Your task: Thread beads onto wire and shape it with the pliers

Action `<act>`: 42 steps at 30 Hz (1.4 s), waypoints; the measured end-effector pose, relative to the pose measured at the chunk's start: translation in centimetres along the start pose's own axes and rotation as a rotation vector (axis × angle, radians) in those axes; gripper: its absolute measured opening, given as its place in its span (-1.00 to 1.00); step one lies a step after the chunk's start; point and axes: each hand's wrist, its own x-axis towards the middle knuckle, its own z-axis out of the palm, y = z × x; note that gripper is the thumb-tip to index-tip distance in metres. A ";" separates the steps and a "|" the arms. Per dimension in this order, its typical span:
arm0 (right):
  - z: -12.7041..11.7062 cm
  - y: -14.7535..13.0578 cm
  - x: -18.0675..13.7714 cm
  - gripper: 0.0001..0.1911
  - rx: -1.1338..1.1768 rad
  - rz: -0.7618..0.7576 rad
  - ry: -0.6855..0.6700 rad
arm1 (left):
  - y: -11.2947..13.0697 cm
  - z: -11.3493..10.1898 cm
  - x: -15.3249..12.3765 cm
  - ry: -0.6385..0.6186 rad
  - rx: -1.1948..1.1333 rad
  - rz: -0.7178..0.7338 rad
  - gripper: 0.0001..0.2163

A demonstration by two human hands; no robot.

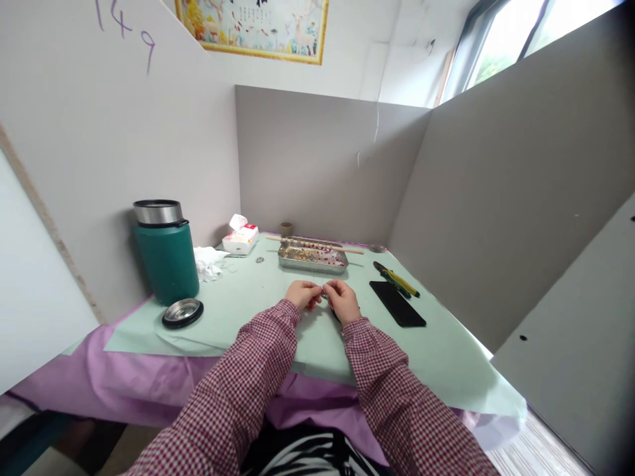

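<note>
My left hand [303,294] and my right hand [341,301] meet above the pale green table sheet [248,311], fingertips pinched together on something tiny that I cannot make out. Both wrists wear red checked sleeves. Just beyond the hands lies a metal tray [312,258] filled with small beads, and a wooden stick [317,246] threaded with red and white beads rests across its far rim.
A green thermos [166,251] stands at the left with its lid [182,313] lying in front. Crumpled tissue [208,261] and a tissue pack [241,239] sit behind. A black phone [397,303] and yellow-handled pliers [397,281] lie at the right. Grey partition walls enclose the table.
</note>
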 end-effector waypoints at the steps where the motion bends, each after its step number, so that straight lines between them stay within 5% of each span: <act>1: 0.0 -0.1 -0.1 -0.75 -0.014 -0.006 -0.009 | 0.1 0.0 0.0 0.008 0.008 0.005 -0.81; 10: -0.2 -1.1 -0.4 -0.77 -0.041 -0.028 -0.030 | 0.4 0.0 -0.3 -0.069 0.004 0.024 -0.84; 25: -0.3 -1.9 -0.3 -0.74 0.301 0.068 -0.122 | 0.6 -0.7 -0.4 -0.314 -0.124 0.217 -0.73; 32: -0.3 -1.8 -0.1 -0.73 0.230 0.043 -0.052 | 0.5 -0.3 -0.5 -0.211 -0.092 0.160 -0.74; 42: -0.4 -1.4 -0.1 -0.72 0.173 0.050 -0.014 | 0.3 -0.3 -0.1 -0.305 -0.217 0.044 -0.65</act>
